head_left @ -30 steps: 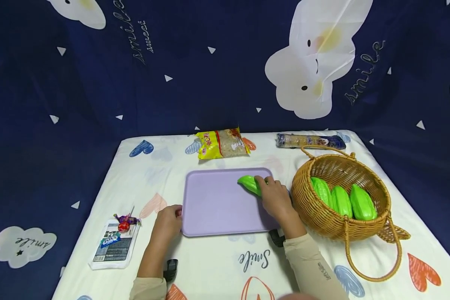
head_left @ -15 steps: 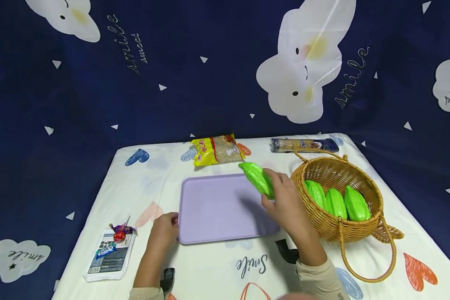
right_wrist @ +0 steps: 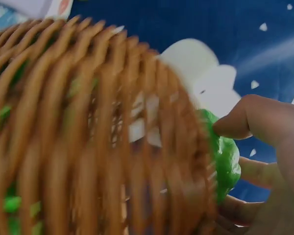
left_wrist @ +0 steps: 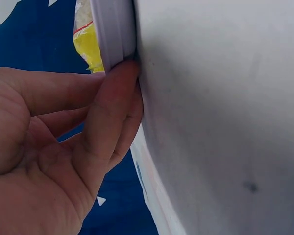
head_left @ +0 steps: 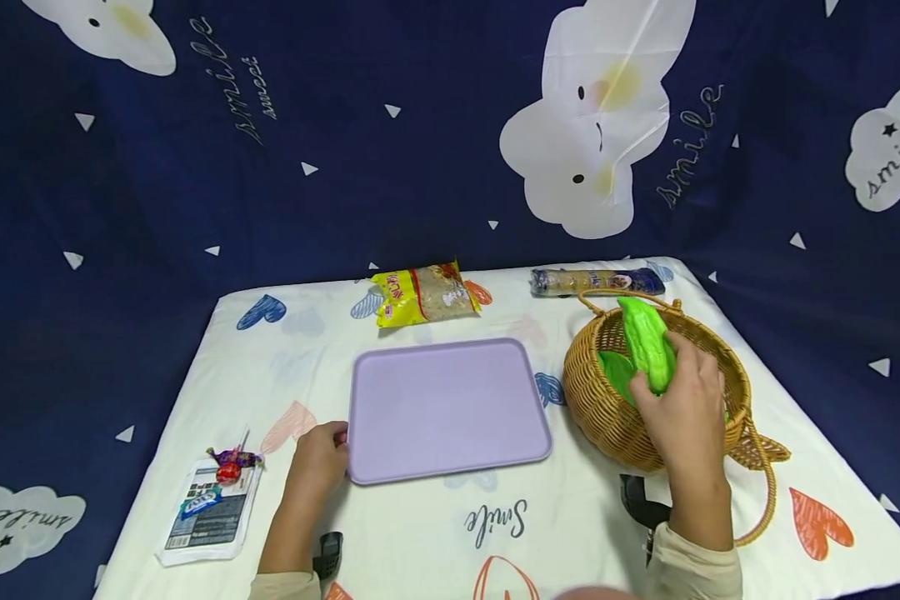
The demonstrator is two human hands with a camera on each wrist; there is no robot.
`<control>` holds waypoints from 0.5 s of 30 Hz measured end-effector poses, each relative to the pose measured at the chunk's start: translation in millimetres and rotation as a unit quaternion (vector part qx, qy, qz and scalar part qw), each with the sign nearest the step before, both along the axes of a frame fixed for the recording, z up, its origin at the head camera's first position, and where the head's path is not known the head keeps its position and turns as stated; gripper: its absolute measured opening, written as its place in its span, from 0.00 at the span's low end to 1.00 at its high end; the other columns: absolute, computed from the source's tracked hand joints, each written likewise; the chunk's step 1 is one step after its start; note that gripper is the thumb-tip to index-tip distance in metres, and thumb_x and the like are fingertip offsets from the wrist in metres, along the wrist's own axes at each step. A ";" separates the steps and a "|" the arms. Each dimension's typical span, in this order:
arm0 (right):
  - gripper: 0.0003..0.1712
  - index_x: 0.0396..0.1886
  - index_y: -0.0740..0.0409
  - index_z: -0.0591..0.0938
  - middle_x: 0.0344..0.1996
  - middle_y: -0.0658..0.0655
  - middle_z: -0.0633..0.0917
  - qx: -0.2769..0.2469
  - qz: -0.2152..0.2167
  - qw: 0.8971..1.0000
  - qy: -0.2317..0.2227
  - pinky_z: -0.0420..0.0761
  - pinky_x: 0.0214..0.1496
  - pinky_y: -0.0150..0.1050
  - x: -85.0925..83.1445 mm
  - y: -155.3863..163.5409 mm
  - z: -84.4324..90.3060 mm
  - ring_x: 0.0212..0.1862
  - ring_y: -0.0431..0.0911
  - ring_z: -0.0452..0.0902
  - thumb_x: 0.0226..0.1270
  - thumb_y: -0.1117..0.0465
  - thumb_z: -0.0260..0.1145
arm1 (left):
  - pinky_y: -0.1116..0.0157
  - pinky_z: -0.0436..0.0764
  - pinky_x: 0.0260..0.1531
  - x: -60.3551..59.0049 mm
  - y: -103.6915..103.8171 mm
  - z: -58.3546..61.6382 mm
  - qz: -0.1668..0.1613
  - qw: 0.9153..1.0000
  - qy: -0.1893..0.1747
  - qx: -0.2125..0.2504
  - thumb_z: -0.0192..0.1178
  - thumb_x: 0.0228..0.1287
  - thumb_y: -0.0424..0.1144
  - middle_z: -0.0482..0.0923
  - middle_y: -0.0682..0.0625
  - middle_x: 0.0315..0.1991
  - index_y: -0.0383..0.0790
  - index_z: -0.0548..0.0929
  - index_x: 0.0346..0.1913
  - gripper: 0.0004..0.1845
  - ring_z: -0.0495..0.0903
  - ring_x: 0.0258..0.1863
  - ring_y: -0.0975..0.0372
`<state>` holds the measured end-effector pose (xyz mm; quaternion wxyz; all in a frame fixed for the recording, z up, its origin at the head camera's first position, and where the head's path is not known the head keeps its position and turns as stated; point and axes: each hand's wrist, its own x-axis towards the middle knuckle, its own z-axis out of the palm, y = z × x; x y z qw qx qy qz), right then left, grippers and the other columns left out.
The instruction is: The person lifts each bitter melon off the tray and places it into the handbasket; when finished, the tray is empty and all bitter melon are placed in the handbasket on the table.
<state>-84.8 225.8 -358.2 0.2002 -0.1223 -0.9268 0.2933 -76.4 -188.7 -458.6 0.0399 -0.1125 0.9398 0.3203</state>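
My right hand point(head_left: 686, 404) grips a bright green, ridged bitter melon point(head_left: 647, 342) over the opening of the round wicker basket point(head_left: 607, 425). Thumb and fingers hold its sides, and the melon stands tilted with its tip up. Another green melon point(head_left: 617, 375) shows inside the basket; the rest are mostly hidden behind my hand. In the right wrist view the basket's wall point(right_wrist: 98, 147) covers much of the held melon point(right_wrist: 225, 164). At the left, my left hand point(head_left: 318, 458) pinches the edge of the lilac tray point(head_left: 450, 408), whose surface is bare.
Behind the tray lies a yellow food packet point(head_left: 427, 294), with a long wrapped pack point(head_left: 598, 282) to its right. A white flat package point(head_left: 213, 517) with a lollipop point(head_left: 228, 472) and small wrapped sweets on it lies at the left. The basket's handle point(head_left: 768, 492) hangs toward the front.
My right hand has lifted the bitter melon from the tray and carried it right, over the basket. The left hand stays at the tray's edge. The head view has shifted slightly.
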 end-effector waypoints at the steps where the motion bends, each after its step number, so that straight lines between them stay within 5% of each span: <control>1: 0.37 0.71 0.56 0.65 0.61 0.73 0.68 0.000 -0.004 1.000 -0.012 0.65 0.50 0.62 0.5 2.4 -1.7 0.58 0.66 0.62 0.61 0.59 0.63 | 0.55 0.78 0.38 -0.1 0.0 0.4 -0.001 1.000 0.001 -0.001 0.55 0.60 0.26 0.83 0.42 0.35 0.24 0.80 0.52 0.17 0.79 0.35 0.53; 6: 0.36 0.72 0.57 0.64 0.62 0.74 0.65 0.002 -0.001 0.999 -0.036 0.64 0.55 0.65 3.7 2.6 -5.7 0.62 0.68 0.58 0.64 0.59 0.61 | 0.54 0.78 0.39 0.3 -0.5 0.3 -0.001 1.000 0.001 -0.002 0.55 0.60 0.26 0.83 0.41 0.36 0.24 0.80 0.52 0.17 0.79 0.36 0.52; 12: 0.31 0.67 0.59 0.69 0.59 0.72 0.68 0.015 0.052 0.998 0.027 0.65 0.55 0.62 2.0 -19.1 1.5 0.59 0.65 0.61 0.64 0.61 0.61 | 0.54 0.77 0.36 -3.1 -3.6 1.1 -0.024 0.999 -0.014 -0.018 0.55 0.62 0.28 0.82 0.41 0.38 0.25 0.80 0.54 0.18 0.78 0.35 0.53; 15: 0.30 0.66 0.59 0.71 0.58 0.70 0.70 0.042 0.106 0.992 0.053 0.66 0.55 0.61 -4.9 -36.0 11.3 0.59 0.64 0.62 0.63 0.61 0.61 | 0.51 0.78 0.36 -9.2 -4.6 16.2 -0.055 0.996 -0.023 -0.061 0.55 0.65 0.32 0.82 0.38 0.42 0.26 0.78 0.56 0.19 0.80 0.38 0.48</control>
